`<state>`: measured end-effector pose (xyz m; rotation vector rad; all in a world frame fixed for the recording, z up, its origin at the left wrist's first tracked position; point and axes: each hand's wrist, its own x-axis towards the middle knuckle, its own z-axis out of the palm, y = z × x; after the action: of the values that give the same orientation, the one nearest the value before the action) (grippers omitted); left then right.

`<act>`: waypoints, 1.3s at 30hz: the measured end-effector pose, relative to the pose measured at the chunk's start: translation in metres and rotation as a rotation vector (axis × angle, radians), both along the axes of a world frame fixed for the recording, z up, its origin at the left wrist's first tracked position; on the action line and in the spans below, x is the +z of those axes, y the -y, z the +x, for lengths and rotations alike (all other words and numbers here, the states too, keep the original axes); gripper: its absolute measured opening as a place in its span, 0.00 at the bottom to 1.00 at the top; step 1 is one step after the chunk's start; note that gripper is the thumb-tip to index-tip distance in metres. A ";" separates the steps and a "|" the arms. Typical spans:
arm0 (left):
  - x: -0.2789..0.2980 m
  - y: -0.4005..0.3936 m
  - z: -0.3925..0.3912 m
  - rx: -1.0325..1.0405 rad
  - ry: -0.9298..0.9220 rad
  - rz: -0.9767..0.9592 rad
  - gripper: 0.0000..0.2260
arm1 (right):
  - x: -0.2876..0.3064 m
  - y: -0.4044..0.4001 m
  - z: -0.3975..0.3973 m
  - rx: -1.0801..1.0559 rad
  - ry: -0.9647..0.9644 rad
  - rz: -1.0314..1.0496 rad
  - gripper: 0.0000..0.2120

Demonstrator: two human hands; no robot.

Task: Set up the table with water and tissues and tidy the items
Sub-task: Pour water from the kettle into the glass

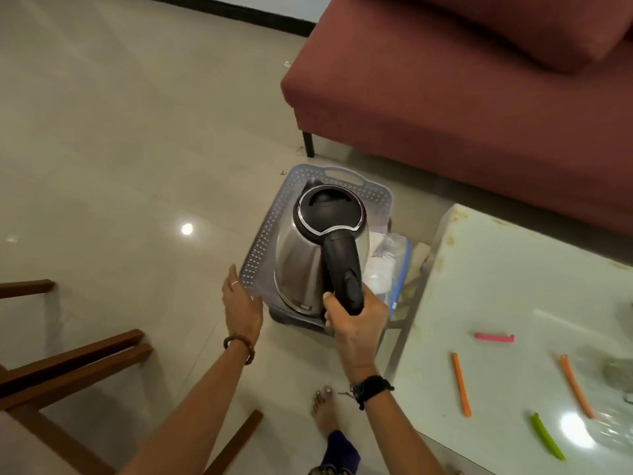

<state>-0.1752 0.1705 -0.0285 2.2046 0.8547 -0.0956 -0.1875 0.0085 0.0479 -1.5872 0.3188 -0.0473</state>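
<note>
A steel electric kettle (301, 265) with a black lid and handle hangs upright over a pale blue perforated basket (263, 241) on the floor. My right hand (356, 320) grips the lower end of the kettle's black handle. My left hand (241, 303) is flat, fingers straight, against the basket's near left rim. A clear plastic bag with white contents (387, 265) lies in the basket to the right of the kettle. The kettle hides most of the basket's inside.
A glass-topped table (513, 303) stands at the right, with orange (460, 383), pink (494, 337) and green (546, 437) clip sticks on it. A dark red sofa (462, 97) is behind. Wooden chair parts (72, 365) are at the lower left. My bare foot (323, 411) is on the tiled floor.
</note>
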 end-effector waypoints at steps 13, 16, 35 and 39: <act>0.022 0.321 -0.151 -0.370 0.067 -0.271 0.31 | 0.100 0.336 -0.157 0.016 0.042 -0.249 0.08; 0.018 0.397 -0.185 -0.494 0.023 -0.323 0.31 | 0.112 0.411 -0.198 0.008 0.029 -0.347 0.04; -0.066 0.613 -0.142 -1.120 -0.221 -0.365 0.50 | 0.031 0.631 -0.283 -0.024 -0.381 -0.550 0.14; -0.085 0.627 -0.138 -1.162 -0.236 -0.331 0.44 | 0.018 0.639 -0.278 0.013 -0.429 -0.530 0.09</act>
<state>-0.3133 -0.4566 -0.1137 2.0986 -0.4105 -0.9775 -0.4655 -0.6302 0.0662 -2.1241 0.6704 0.2406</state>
